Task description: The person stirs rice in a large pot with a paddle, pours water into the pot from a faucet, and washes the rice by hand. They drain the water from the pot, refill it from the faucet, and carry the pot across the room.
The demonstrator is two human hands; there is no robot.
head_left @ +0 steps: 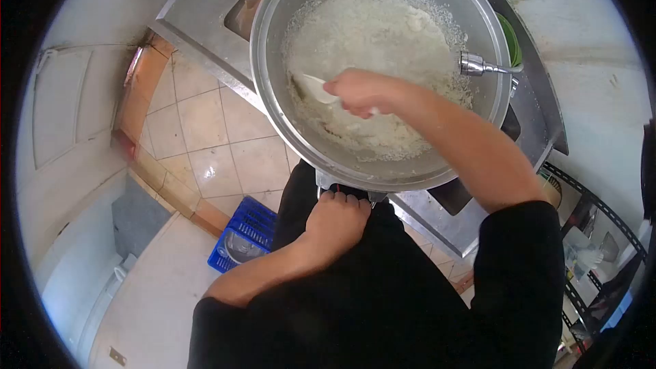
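Note:
A large round metal pot (265, 61) sits over the steel sink, with cloudy whitish water and pale grains (383, 34) inside. My right hand (365, 92) reaches over the pot and is closed around a white scoop (318, 89), whose blade dips at the left part of the contents. My left hand (338, 220) is wrapped round the metal handle at the pot's near side, knuckles up. The fingertips of my left hand are hidden. A chrome faucet (482, 64) extends over the pot's right side.
The steel sink counter (205, 10) runs under the pot. A green bowl (509, 37) stands behind the faucet. On the tiled floor lies a blue plastic basket (254, 222). A black metal shelf (593, 201) with kitchen items stands at the right.

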